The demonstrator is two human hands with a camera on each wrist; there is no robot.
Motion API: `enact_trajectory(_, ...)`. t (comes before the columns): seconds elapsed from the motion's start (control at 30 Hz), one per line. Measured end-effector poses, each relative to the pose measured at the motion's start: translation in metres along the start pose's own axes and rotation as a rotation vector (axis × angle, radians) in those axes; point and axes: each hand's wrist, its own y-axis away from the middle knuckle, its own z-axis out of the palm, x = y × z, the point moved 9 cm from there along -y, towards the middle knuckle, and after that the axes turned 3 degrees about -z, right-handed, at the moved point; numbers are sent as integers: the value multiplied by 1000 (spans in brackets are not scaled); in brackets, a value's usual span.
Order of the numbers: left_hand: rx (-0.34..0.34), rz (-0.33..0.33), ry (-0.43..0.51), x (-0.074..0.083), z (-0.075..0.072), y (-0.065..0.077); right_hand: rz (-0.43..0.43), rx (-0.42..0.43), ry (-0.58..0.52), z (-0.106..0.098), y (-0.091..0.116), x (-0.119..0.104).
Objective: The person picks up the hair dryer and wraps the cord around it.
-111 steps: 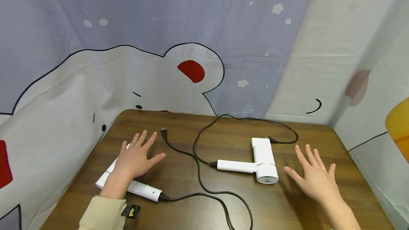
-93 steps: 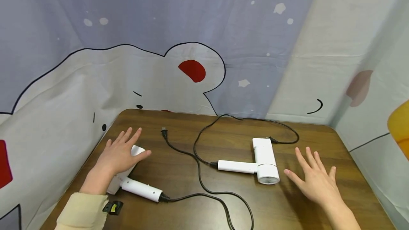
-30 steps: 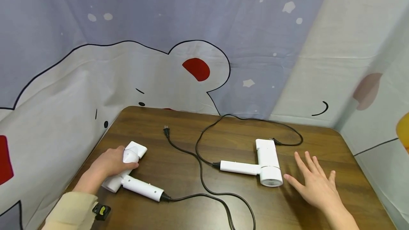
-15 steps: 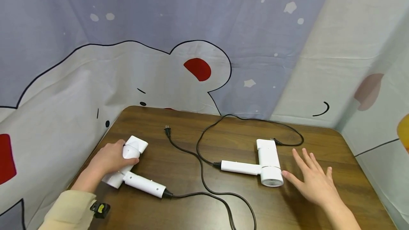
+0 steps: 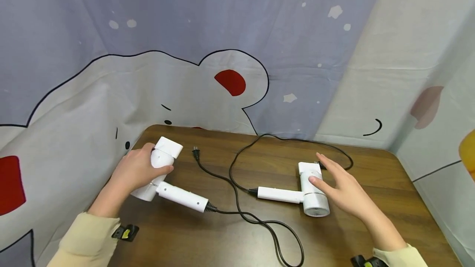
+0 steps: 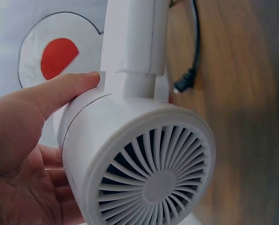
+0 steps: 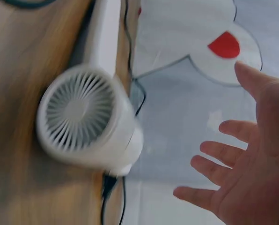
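My left hand [image 5: 136, 168] grips the barrel of a white hair dryer [image 5: 182, 197] at the left, its handle pointing right. In the left wrist view the thumb lies along the barrel near the handle joint, and the round slatted grille [image 6: 159, 185] faces the camera. A second white hair dryer [image 5: 280, 194] lies on the wooden table [image 5: 208, 246] at the right, handle to the left. My right hand [image 5: 345, 190] hovers over its barrel with fingers spread. In the right wrist view that dryer's grille [image 7: 77, 111] shows apart from the fingers.
The left dryer's black cord [image 5: 241, 213] loops across the middle to a two-pin plug [image 5: 196, 153]. The right dryer's cord [image 5: 237, 155] runs along the back, its plug beside that dryer's nozzle. A printed curtain [image 5: 174, 85] hangs behind the table.
My left hand came down onto the left hair dryer, gripped it and raised it, pulling its cord along. My right hand moved left and away from me, over the right hair dryer.
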Motion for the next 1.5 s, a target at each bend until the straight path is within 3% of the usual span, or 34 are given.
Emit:
enact_trajectory(0.23, 37, 28, 17, 24, -10, -5, -72, -47, -130, 18, -26, -37)
enact_trajectory(0.47, 69, 33, 32, 43, -16, -8, -121, -143, -355, 49, -49, -72)
enact_trajectory(0.57, 84, 37, 37, 50, -17, -9, -127, -190, -404, 64, -56, -86)
enact_trajectory(0.83, 131, 63, 83, 66, -15, -12, -161, -296, -479, 95, -70, -119)
enact_trajectory(1.1, 159, 63, 110, 72, -12, -11, -131, -433, -664, 128, -74, -139)
enact_trajectory(1.5, 182, 56, 141, 77, -3, -12, -186, -474, -622, 146, -81, -153)
